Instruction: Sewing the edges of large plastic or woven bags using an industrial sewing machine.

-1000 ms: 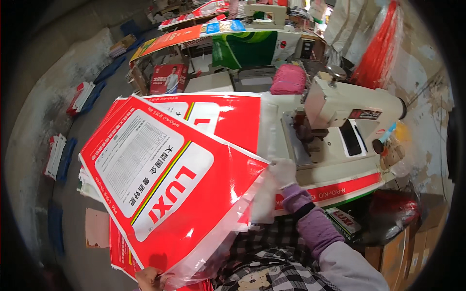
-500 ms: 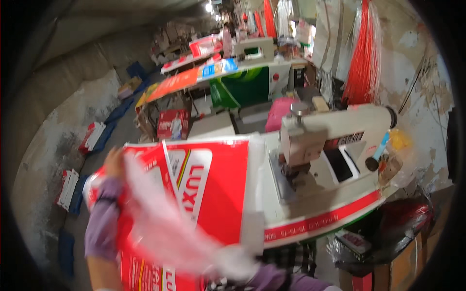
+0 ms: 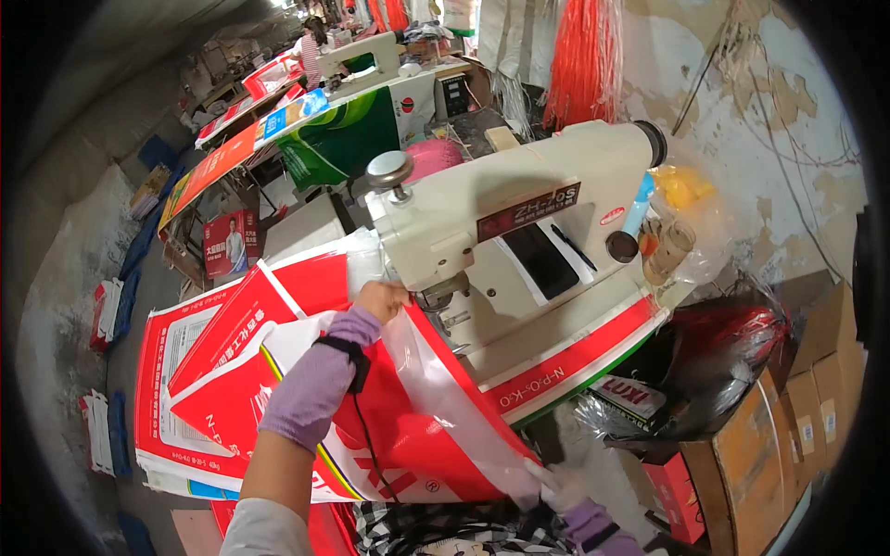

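A red and white printed plastic sack [image 3: 445, 440] stretches across my front, running from the sewing machine toward my lap. My left hand [image 3: 380, 301], in a purple sleeve with a black strap, is closed on its upper edge close beside the needle area of the cream sewing machine [image 3: 422, 241]. My right hand [image 3: 561, 486], white-gloved and a little blurred, pinches the sack's near right corner. Beneath my left forearm lie more red and white sacks [image 3: 199, 371] in a stack.
On the machine bed lie a black phone [image 3: 540, 261] and a pen [image 3: 575, 246]. Cardboard boxes [image 3: 746, 454] and a dark plastic bag [image 3: 714, 371] sit at the right. Red strands [image 3: 584, 65] hang by the wall. Far back, a person in a striped top [image 3: 309, 56] is near another machine.
My view has swung right and closer to the machine. The sack, lifted and blurred before, now lies against the machine's side; my left hand moved right to the needle area, my right hand rightward.
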Demonstrator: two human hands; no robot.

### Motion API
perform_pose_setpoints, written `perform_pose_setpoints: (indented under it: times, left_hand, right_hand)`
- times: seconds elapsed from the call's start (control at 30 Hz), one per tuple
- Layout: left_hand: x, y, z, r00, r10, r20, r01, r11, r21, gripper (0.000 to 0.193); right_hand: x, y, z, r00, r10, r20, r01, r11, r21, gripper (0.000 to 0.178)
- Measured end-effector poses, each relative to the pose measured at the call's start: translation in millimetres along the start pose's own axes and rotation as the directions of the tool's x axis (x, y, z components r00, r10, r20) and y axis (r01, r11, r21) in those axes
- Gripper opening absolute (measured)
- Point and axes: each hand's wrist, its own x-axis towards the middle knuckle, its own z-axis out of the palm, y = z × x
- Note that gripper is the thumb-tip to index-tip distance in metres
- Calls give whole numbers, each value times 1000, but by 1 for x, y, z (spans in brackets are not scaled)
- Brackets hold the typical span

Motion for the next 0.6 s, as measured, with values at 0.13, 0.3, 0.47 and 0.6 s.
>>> perform_pose_setpoints:
  times: [0.13,0.3,0.47,0.6]
  left_hand:
    - [-6,26,-22,976,-89,197,18,942,336,28]
    - [11,35,-21,988,-124,95,80,925,372,21]
    - [-5,86,12,995,-13,97,-42,838,545,17]
    - [-111,70,-56,801,-45,597,-327,802,499,20]
  right_hand:
    - [-16,-3,33,960,267,87,-214,497,841,30]
    - [-19,-29,28,982,189,-24,-110,663,741,35]
    - [61,-64,-10,972,200,-127,-70,756,651,42]
    - [161,-88,-16,969,114,-221,26,836,549,43]
